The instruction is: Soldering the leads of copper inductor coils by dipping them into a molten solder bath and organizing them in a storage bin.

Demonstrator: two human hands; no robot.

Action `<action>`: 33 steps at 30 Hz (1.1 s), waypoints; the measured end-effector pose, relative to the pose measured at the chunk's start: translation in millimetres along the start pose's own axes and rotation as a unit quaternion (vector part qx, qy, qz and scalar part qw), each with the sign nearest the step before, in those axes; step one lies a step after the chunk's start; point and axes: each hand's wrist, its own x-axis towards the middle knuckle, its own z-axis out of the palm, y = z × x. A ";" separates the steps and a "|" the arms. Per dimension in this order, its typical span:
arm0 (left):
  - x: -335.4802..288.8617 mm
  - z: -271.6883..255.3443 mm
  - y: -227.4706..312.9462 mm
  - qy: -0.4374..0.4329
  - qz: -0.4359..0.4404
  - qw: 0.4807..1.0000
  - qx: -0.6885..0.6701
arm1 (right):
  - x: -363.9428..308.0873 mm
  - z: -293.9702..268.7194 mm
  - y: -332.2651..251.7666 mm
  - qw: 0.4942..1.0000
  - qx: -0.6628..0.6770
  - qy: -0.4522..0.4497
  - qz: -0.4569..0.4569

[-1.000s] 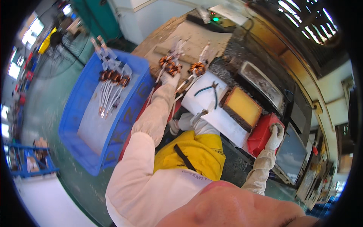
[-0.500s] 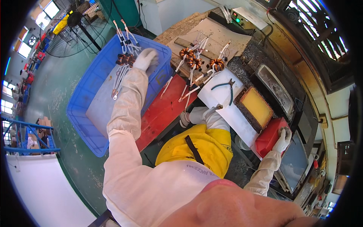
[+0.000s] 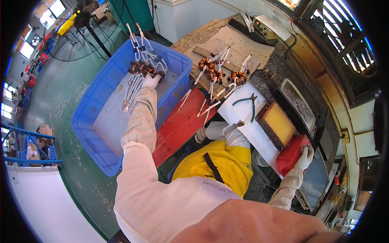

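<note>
My left hand (image 3: 151,81), in a white glove, reaches into the blue plastic tub (image 3: 106,160). Its fingers are closed on a copper-wound ring coil (image 3: 161,74) with white leads. Beside that coil lie more ring coils (image 3: 139,68), their leads spread over the tub's far end. My right hand (image 3: 304,158), also gloved, grips the outer edge of a red plastic bin (image 3: 288,156), with part of the fingers hidden. That bin stands beside a dark-rimmed rectangular pot with a yellow surface (image 3: 279,126).
Several ring coils (image 3: 213,74) with white leads rest on the workbench. Blue-handled pliers (image 3: 252,107) lie on a white sheet (image 3: 239,101). A red board (image 3: 180,125) adjoins the tub. A control box (image 3: 270,29) sits at the back, a floor fan (image 3: 83,20) at far left.
My left hand has come down onto a coil, which now lies by the other coils in the tub. My right hand stays on the red bin. The whole view has shifted slightly.
</note>
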 end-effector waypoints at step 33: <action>8.8 -27.5 -7.7 0.141 0.006 0.967 -0.210 | 0.8 2.8 4.8 1.000 0.013 0.013 0.001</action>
